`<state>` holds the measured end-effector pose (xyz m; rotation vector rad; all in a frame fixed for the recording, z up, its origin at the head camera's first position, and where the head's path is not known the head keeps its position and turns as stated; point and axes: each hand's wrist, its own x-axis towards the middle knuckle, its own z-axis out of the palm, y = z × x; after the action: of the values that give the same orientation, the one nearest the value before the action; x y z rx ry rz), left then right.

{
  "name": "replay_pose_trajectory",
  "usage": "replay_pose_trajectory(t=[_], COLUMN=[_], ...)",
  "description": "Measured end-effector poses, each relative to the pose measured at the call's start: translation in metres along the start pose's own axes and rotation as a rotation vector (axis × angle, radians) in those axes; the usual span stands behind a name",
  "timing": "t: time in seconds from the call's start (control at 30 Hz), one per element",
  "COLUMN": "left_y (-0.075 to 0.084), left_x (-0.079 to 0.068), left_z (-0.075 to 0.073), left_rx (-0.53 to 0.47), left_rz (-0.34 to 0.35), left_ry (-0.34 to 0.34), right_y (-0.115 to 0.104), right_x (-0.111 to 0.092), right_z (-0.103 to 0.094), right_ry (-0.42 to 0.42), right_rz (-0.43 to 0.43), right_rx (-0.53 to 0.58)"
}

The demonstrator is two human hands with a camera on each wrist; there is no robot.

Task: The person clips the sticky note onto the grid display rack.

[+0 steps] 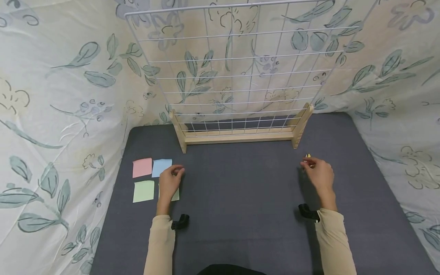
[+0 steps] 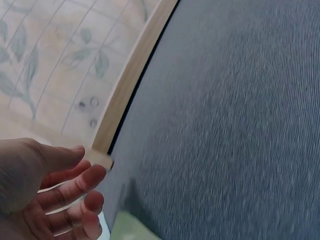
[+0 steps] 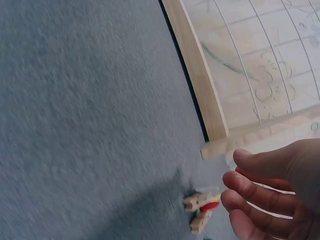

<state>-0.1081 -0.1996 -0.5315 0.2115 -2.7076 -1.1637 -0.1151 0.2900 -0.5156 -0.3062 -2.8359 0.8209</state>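
Note:
My left hand (image 1: pixel 170 181) hovers over the right side of a group of paper notes, its fingers loosely bent with nothing between them. The notes are pink (image 1: pixel 142 168), blue (image 1: pixel 160 167) and light green (image 1: pixel 143 191); a pale greenish one (image 1: pixel 176 196) is mostly hidden under that hand. On the right, my other hand (image 1: pixel 319 173) is above small wooden clothespins (image 3: pixel 200 202) with red and yellow parts. In the right wrist view they lie on the table just beyond its fingertips, and the loosely bent fingers hold nothing.
A white wire grid (image 1: pixel 240 78) stands upright at the back of the dark grey table (image 1: pixel 237 198), set in a wooden base (image 1: pixel 240 138) with two side feet. Flower-patterned cloth (image 1: pixel 68 114) hangs behind and along both sides.

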Motion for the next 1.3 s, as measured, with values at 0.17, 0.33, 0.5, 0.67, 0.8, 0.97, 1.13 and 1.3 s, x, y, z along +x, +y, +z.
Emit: replay_pose_trajectory(t=[0.17,0.33,0.5,0.67,0.8,0.97,1.13,1.3], left_y=[-0.012,-0.028,-0.042,-0.047,-0.048,-0.045,-0.046,-0.048], left_x=[-0.005,-0.012,-0.019,-0.025,-0.028,-0.031,-0.032,-0.033], left_z=[-0.012,-0.028,-0.041,-0.047,-0.047,-0.046,-0.046,-0.046], left_rx=[-0.009,0.018,0.07,0.097,0.144,0.201,0.223,0.221], left_rz=[-0.029,-0.07,-0.13,-0.193,-0.221,-0.229,-0.242,-0.232], left_ry=[0.032,0.096,0.12,0.086,0.063,0.052,0.066,0.085], right_y=[0.009,0.022,0.036,0.045,0.049,0.051,0.05,0.047], right_x=[0.003,0.003,-0.001,-0.002,0.001,0.003,0.003,0.002], right_z=[-0.007,-0.006,0.0,0.005,0.008,0.011,0.012,0.011], right_ry=[0.042,0.108,0.142,0.151,0.164,0.166,0.174,0.209], right_rz=[0.076,0.165,0.225,0.272,0.278,0.277,0.279,0.291], right_rx=[-0.043,-0.072,-0.067,-0.061,-0.075,-0.079,-0.066,-0.036])
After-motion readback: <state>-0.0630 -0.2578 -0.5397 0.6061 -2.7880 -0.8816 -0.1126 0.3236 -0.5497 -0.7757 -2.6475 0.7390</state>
